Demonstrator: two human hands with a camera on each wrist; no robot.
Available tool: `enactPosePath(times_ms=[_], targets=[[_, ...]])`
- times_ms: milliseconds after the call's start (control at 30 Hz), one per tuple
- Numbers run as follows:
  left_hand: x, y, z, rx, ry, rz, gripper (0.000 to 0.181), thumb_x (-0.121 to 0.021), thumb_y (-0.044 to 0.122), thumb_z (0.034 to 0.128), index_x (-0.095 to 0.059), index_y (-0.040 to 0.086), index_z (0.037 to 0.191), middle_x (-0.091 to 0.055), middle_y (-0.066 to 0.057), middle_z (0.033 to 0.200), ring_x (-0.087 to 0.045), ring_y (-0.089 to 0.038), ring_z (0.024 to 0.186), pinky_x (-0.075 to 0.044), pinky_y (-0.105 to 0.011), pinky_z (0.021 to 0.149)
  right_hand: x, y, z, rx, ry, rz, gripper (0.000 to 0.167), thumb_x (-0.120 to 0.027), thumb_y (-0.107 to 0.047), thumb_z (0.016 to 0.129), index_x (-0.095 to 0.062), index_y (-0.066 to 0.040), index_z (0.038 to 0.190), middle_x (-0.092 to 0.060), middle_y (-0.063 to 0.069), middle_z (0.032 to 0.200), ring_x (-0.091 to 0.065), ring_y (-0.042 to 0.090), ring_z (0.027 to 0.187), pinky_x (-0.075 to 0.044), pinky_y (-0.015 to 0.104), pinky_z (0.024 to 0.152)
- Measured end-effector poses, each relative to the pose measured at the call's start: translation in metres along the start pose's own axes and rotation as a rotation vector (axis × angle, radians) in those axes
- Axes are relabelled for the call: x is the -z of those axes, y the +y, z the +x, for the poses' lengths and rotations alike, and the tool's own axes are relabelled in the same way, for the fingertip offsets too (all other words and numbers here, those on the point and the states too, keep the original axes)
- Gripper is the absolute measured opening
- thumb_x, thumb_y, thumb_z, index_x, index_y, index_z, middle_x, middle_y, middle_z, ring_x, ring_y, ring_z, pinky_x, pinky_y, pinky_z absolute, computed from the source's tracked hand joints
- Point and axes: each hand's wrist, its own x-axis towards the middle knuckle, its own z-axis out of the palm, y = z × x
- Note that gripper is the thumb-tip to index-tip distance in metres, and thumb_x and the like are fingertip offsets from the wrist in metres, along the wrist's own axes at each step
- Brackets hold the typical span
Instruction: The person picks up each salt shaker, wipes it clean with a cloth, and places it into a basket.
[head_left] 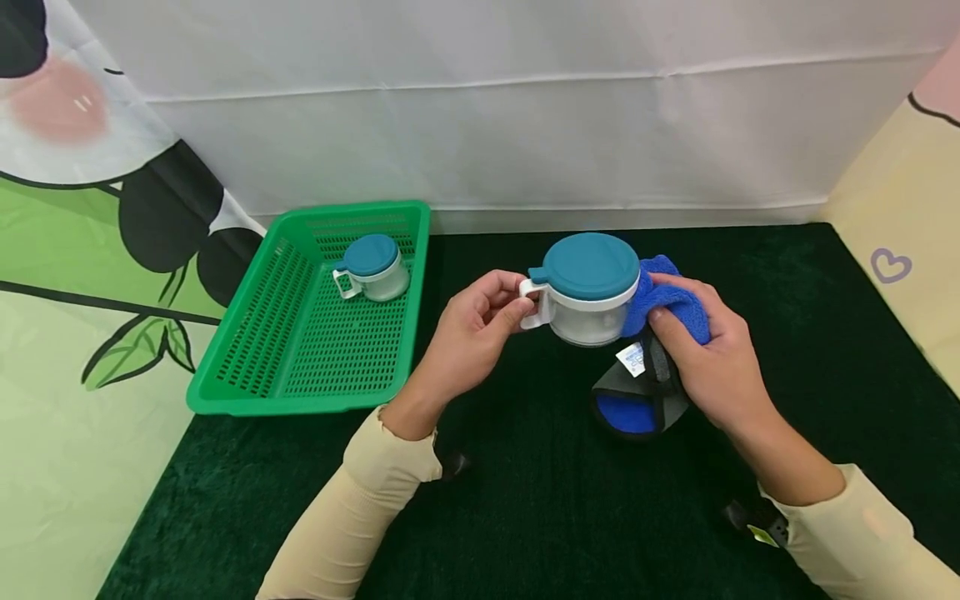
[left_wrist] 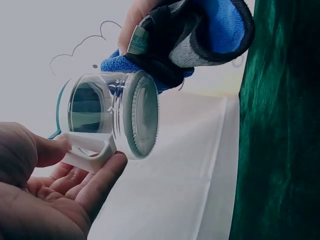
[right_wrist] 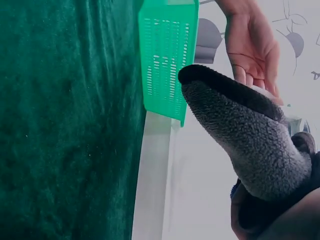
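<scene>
A clear glass jar [head_left: 589, 321] with a teal lid and a white handle is held up above the dark green cloth. My left hand [head_left: 480, 329] pinches its white handle [left_wrist: 90, 152] between thumb and fingers. On the jar's other side, my right hand [head_left: 708, 354] grips a blue and grey cloth [head_left: 630, 414] with a black edge and a white tag. The bunched blue part of the cloth touches the jar's side. In the right wrist view the grey face of the cloth [right_wrist: 250, 135] covers most of the jar.
To the left stands a green plastic basket [head_left: 300, 404] with slotted walls. Inside it, near the back, is a similar smaller-looking jar [head_left: 386, 283] with a teal lid. A white sheet [head_left: 525, 150] hangs behind the green-covered table [head_left: 525, 500]; printed panels flank both sides.
</scene>
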Motion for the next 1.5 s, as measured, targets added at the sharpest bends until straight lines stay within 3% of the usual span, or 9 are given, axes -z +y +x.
enactPosePath(times_ms=[133,267,500,633,800,967,1167,1300,1500], targets=[[0.001,-0.002,0.0,0.021,0.014,-0.008,0.017,-0.059,0.011,0.1062,-0.061,-0.001,0.118,-0.071,-0.012,0.115,-0.069,-0.023,0.099,-0.06,-0.035,0.09,-0.001,-0.001,0.0,-0.02,-0.016,-0.015,0.039,-0.052,-0.02,0.109,-0.054,-0.018,0.149,-0.048,0.006,0.145,-0.051,0.024,0.124,-0.05,0.026,0.094],[0.004,-0.005,-0.001,-0.012,0.005,-0.007,0.012,-0.063,0.009,0.1041,-0.063,0.0,0.112,-0.073,-0.011,0.109,-0.067,-0.022,0.092,-0.061,-0.037,0.085,0.005,-0.002,0.006,-0.051,-0.055,-0.007,0.039,-0.052,-0.023,0.11,-0.055,-0.02,0.148,-0.049,0.006,0.146,-0.051,0.024,0.124,-0.051,0.027,0.093],[0.011,-0.006,-0.005,-0.074,-0.127,-0.092,0.008,-0.065,-0.003,0.0996,-0.064,-0.005,0.108,-0.071,-0.015,0.106,-0.067,-0.02,0.091,-0.06,-0.041,0.09,0.037,-0.019,0.027,-0.09,-0.283,0.097,0.042,-0.047,-0.022,0.111,-0.05,-0.022,0.153,-0.042,0.01,0.15,-0.051,0.033,0.12,-0.06,0.036,0.081],[0.014,-0.006,-0.007,-0.082,-0.126,-0.119,0.009,-0.064,-0.005,0.0993,-0.065,-0.006,0.108,-0.07,-0.013,0.105,-0.067,-0.019,0.089,-0.061,-0.039,0.087,0.042,-0.015,0.03,-0.078,-0.391,0.108,0.041,-0.044,-0.019,0.111,-0.051,-0.024,0.151,-0.047,0.009,0.145,-0.055,0.031,0.117,-0.06,0.04,0.082],[0.017,-0.008,-0.01,-0.075,-0.14,-0.166,0.01,-0.063,-0.006,0.0995,-0.064,-0.008,0.11,-0.068,-0.013,0.107,-0.068,-0.017,0.088,-0.061,-0.039,0.087,0.039,0.002,0.026,-0.132,-0.519,0.103,0.037,-0.042,-0.019,0.112,-0.051,-0.021,0.148,-0.059,0.008,0.135,-0.06,0.029,0.115,-0.058,0.044,0.087],[0.016,-0.011,-0.012,-0.066,-0.178,-0.203,0.01,-0.062,-0.007,0.0991,-0.062,-0.01,0.109,-0.068,-0.013,0.106,-0.07,-0.015,0.09,-0.06,-0.042,0.09,0.037,0.005,0.027,-0.186,-0.55,0.039,0.039,-0.045,-0.023,0.112,-0.048,-0.013,0.149,-0.058,0.013,0.136,-0.056,0.035,0.118,-0.054,0.047,0.091],[0.011,-0.016,-0.013,-0.084,-0.222,-0.188,0.011,-0.065,-0.005,0.0983,-0.064,-0.01,0.108,-0.067,-0.012,0.104,-0.067,-0.017,0.088,-0.06,-0.037,0.086,0.044,-0.012,0.039,-0.176,-0.55,0.0,0.037,-0.047,-0.027,0.111,-0.05,-0.022,0.148,-0.045,0.013,0.148,-0.05,0.044,0.121,-0.054,0.05,0.086],[0.01,-0.016,-0.013,-0.108,-0.207,-0.185,0.012,-0.067,0.0,0.0988,-0.066,-0.008,0.107,-0.068,-0.011,0.103,-0.065,-0.019,0.087,-0.06,-0.034,0.084,0.049,-0.022,0.043,-0.124,-0.518,-0.004,0.036,-0.046,-0.025,0.111,-0.051,-0.025,0.147,-0.043,0.013,0.148,-0.048,0.045,0.122,-0.055,0.052,0.083],[0.012,-0.012,-0.013,-0.158,-0.191,-0.234,0.027,-0.071,0.016,0.0989,-0.065,-0.009,0.107,-0.068,-0.011,0.103,-0.067,-0.02,0.091,-0.06,-0.038,0.088,0.037,-0.007,0.039,-0.127,-0.568,0.043,0.035,-0.044,-0.022,0.112,-0.05,-0.019,0.146,-0.049,0.013,0.144,-0.05,0.04,0.124,-0.051,0.053,0.093]])
